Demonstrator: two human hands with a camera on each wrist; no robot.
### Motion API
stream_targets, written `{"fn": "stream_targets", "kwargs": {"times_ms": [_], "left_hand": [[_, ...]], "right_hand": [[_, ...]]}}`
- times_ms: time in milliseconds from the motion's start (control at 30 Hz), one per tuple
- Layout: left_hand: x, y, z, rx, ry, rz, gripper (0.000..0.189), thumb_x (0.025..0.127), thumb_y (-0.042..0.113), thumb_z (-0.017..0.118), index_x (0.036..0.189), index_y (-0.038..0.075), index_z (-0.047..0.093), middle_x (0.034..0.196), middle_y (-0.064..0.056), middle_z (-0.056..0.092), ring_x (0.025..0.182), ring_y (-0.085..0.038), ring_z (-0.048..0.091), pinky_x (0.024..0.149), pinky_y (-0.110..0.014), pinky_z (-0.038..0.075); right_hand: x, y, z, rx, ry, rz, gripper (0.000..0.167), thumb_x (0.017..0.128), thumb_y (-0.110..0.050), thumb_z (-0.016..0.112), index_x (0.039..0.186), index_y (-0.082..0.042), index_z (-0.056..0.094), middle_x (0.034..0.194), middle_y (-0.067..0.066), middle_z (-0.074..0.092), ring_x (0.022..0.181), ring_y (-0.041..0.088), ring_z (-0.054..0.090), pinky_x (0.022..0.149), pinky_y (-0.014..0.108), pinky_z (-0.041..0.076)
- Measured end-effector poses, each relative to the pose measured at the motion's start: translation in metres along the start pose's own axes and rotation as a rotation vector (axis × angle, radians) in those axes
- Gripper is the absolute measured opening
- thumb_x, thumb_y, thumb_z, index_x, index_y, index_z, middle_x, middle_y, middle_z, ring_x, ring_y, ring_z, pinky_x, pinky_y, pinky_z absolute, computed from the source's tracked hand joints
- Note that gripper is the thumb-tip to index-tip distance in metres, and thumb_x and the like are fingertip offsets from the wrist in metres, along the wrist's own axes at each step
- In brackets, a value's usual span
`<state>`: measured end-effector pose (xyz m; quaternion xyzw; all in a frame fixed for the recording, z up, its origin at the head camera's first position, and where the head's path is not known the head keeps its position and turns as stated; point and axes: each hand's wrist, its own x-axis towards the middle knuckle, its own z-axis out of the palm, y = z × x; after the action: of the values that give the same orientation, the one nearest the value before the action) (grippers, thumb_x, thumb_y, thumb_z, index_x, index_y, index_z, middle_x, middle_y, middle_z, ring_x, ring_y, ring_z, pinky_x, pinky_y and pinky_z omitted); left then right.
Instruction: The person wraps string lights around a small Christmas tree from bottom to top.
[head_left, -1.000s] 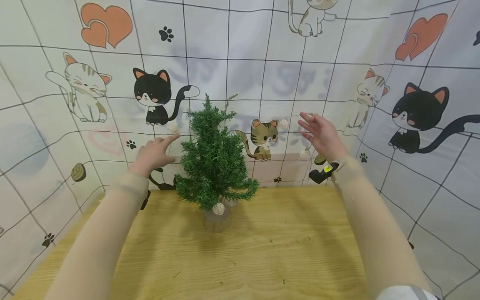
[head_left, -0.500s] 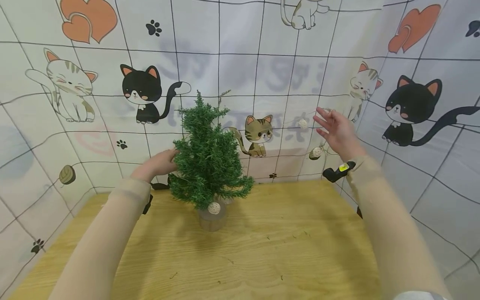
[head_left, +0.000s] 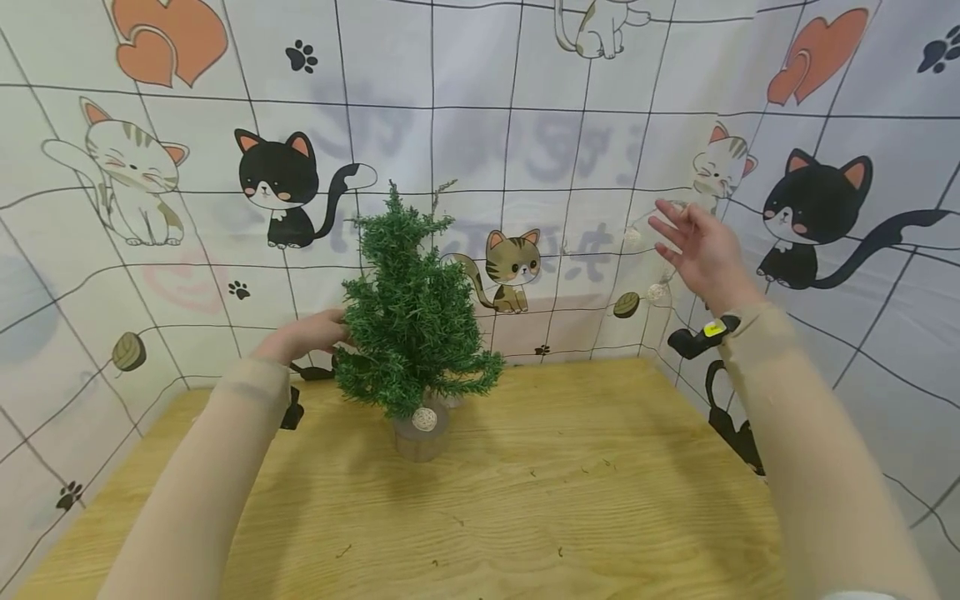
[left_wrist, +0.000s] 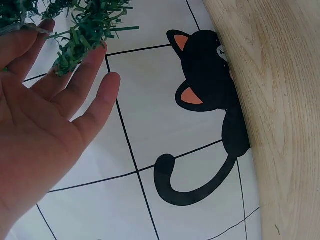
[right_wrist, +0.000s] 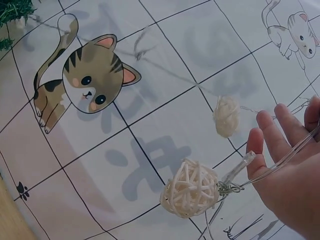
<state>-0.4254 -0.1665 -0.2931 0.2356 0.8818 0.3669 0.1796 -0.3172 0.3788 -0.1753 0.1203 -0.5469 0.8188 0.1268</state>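
Observation:
A small green artificial Christmas tree (head_left: 412, 308) stands upright on a round base (head_left: 420, 446). A string of rattan-ball lights runs from the tree toward my right hand (head_left: 708, 250). That hand is raised to the right, pinching the clear wire (right_wrist: 287, 159), which crosses its palm. Two rattan balls, a near one (right_wrist: 190, 190) and a farther one (right_wrist: 227, 117), hang beside its fingers. My left hand (head_left: 303, 335) is at the tree's left side, its fingertips partly hidden behind branches (left_wrist: 100, 30). Its thumb and forefinger pinch a thin clear strand (left_wrist: 42, 31) there.
Another rattan ball (head_left: 424, 419) hangs before the tree's base. The wooden table (head_left: 600, 517) has green needle scraps on it. A cat-printed cloth (head_left: 480, 108) encloses the back and both sides.
My right hand has moved right and up, drawing the rattan balls along. My left hand has lowered and reached in behind the tree's left branches. The head view has shifted slightly.

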Motion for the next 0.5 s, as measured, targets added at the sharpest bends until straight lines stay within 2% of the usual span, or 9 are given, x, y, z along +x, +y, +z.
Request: {"fn": "stream_targets", "kwargs": {"times_ms": [133,233,333,433,500], "left_hand": [[-0.003,-0.001,0.000,-0.035,0.012,0.046,0.059,0.103,0.011,0.034,0.150,-0.012,0.006,0.145,-0.037,0.028,0.131,-0.048,0.036,0.103,-0.056,0.036],[-0.008,0.001,-0.003,-0.041,0.070,0.078,0.056,0.102,0.012,0.037,0.150,-0.010,0.017,0.149,-0.034,0.025,0.130,-0.047,0.038,0.103,-0.056,0.037],[-0.018,0.005,-0.009,-0.022,0.174,0.114,0.051,0.103,0.015,0.040,0.149,-0.005,0.028,0.149,-0.030,0.030,0.130,-0.044,0.041,0.102,-0.055,0.038],[-0.032,0.014,-0.015,-0.001,0.295,0.146,0.045,0.104,0.018,0.041,0.146,0.001,0.039,0.144,-0.025,0.042,0.127,-0.040,0.044,0.099,-0.054,0.040],[-0.041,0.022,-0.018,0.002,0.381,0.164,0.044,0.105,0.022,0.042,0.145,0.004,0.042,0.142,-0.022,0.046,0.126,-0.036,0.046,0.097,-0.051,0.042]], "right_hand": [[-0.005,-0.008,-0.003,0.013,0.004,0.004,0.030,0.105,-0.033,0.041,0.089,-0.010,0.052,0.149,-0.005,0.042,0.143,0.020,0.026,0.106,0.037,0.016],[-0.010,-0.015,-0.004,0.024,0.007,0.008,0.028,0.105,-0.032,0.043,0.091,-0.010,0.052,0.147,-0.006,0.044,0.142,0.019,0.027,0.107,0.036,0.014],[-0.014,-0.023,-0.005,0.053,0.004,0.012,0.025,0.104,-0.030,0.045,0.093,-0.009,0.052,0.145,-0.007,0.047,0.141,0.017,0.029,0.109,0.035,0.011],[-0.017,-0.032,-0.006,0.110,0.003,0.012,0.023,0.104,-0.025,0.046,0.091,-0.007,0.053,0.142,-0.005,0.052,0.139,0.016,0.034,0.109,0.035,0.011],[-0.020,-0.038,-0.005,0.136,0.010,0.004,0.022,0.103,-0.022,0.047,0.091,-0.005,0.054,0.140,-0.004,0.053,0.136,0.016,0.039,0.108,0.035,0.014]]}}
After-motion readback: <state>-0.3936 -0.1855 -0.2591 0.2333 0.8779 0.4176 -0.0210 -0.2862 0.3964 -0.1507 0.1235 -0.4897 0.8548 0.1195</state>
